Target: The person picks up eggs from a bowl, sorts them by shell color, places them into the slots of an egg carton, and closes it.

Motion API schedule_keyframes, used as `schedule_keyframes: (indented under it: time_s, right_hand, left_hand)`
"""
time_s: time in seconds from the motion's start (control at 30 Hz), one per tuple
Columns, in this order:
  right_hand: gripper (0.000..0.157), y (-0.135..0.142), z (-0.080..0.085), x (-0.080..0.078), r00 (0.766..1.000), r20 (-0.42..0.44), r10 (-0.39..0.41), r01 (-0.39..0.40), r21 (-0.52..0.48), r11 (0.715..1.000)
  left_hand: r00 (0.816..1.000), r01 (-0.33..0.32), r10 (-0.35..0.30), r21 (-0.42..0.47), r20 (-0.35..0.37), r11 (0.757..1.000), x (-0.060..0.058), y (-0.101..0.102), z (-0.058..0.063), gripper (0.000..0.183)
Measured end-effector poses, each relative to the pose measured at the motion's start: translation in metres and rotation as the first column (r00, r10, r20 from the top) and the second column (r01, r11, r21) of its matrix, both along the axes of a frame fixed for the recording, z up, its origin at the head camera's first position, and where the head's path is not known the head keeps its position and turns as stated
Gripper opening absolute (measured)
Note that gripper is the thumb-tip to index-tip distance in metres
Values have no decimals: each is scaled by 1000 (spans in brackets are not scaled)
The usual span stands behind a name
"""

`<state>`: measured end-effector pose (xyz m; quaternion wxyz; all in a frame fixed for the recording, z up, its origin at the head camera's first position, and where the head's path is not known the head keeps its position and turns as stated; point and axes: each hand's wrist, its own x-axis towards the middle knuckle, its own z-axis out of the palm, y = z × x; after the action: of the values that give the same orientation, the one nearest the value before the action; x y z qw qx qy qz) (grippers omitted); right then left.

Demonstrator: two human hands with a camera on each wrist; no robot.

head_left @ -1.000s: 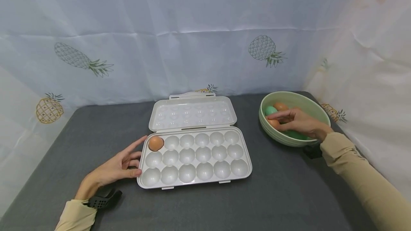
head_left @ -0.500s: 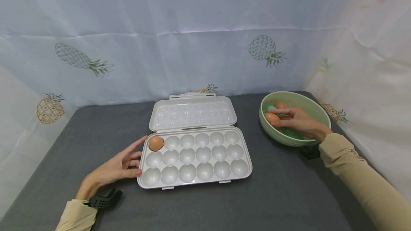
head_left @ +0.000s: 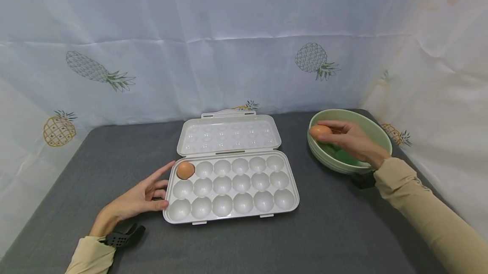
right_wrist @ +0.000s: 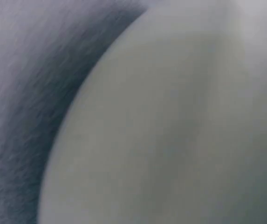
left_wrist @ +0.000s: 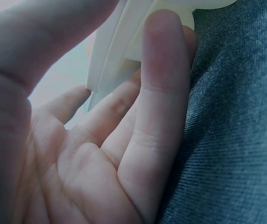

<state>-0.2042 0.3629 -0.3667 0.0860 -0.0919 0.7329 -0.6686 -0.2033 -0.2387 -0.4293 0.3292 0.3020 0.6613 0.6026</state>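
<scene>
I see the right hand point(head_left: 354, 140) pinch an egg point(head_left: 319, 132), half-hiding the bowl point(head_left: 375, 132); the loose-fingered left hand point(head_left: 137, 195) touches the tray point(head_left: 231, 189).

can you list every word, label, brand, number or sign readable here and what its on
None: I can read no words, labels, brands or numbers.
The egg box, green bowl, brown egg in the right hand and black wrist strap show no legible text.
The hanging cloth shows pineapple pictures, no legible lettering.
The right wrist view is too blurred for any fine print.
</scene>
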Motion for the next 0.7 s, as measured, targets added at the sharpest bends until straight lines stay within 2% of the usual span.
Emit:
schedule_keyframes:
  time_s: [0.43, 0.7]
  right_hand:
    - [45, -33, 19, 4, 998, -60, -20, 26, 96, 995]
    - [53, -52, 22, 2, 998, -52, 20, -15, 93, 996]
  left_hand:
    - [1000, 3, -3, 4, -1, 1000, 1, 0, 2, 100]
    - [1000, 17, -17, 24, 6, 1000, 1, 0, 0, 99]
